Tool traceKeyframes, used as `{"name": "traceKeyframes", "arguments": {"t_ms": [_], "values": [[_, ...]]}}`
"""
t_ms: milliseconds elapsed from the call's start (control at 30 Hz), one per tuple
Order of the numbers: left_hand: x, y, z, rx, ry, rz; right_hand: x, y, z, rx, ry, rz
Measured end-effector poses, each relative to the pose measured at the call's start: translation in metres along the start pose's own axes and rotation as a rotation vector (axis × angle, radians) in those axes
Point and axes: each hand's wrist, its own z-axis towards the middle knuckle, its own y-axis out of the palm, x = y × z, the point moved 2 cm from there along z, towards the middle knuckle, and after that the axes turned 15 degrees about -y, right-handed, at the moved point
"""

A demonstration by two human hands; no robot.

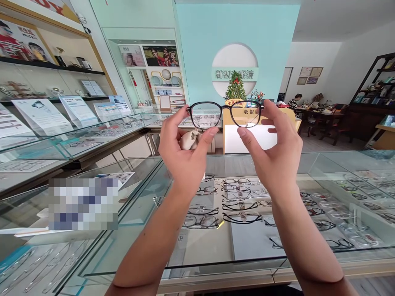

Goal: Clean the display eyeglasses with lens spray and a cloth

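A pair of dark-rimmed glasses (226,107) is held up, front rims upright, above the glass display case. My left hand (187,150) pinches the left side of the frame between thumb and fingers, and a crumpled whitish cloth (189,140) is tucked in its palm. On the other side, my right hand (276,142) grips the right end of the frame, its thumb at the lower rim of the right lens. Both lenses are see-through.
Below the hands is a glass case (203,263) holding several rows of glasses (241,205). Blurred papers (83,203) lie at the left. Shelves and a second glass counter (61,144) stand further left. A counter with a small tree (235,87) is ahead; a person (294,100) sits far right.
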Motion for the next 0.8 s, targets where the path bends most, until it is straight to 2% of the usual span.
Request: {"name": "traceKeyframes", "arguments": {"t_ms": [367, 800], "values": [[0.008, -0.001, 0.001, 0.010, 0.046, 0.109, 0.000, -0.003, 0.001, -0.041, 0.025, 0.009], [0.015, -0.002, -0.004, 0.002, 0.067, 0.117, 0.008, 0.001, -0.001, -0.088, 0.054, -0.026]]}}
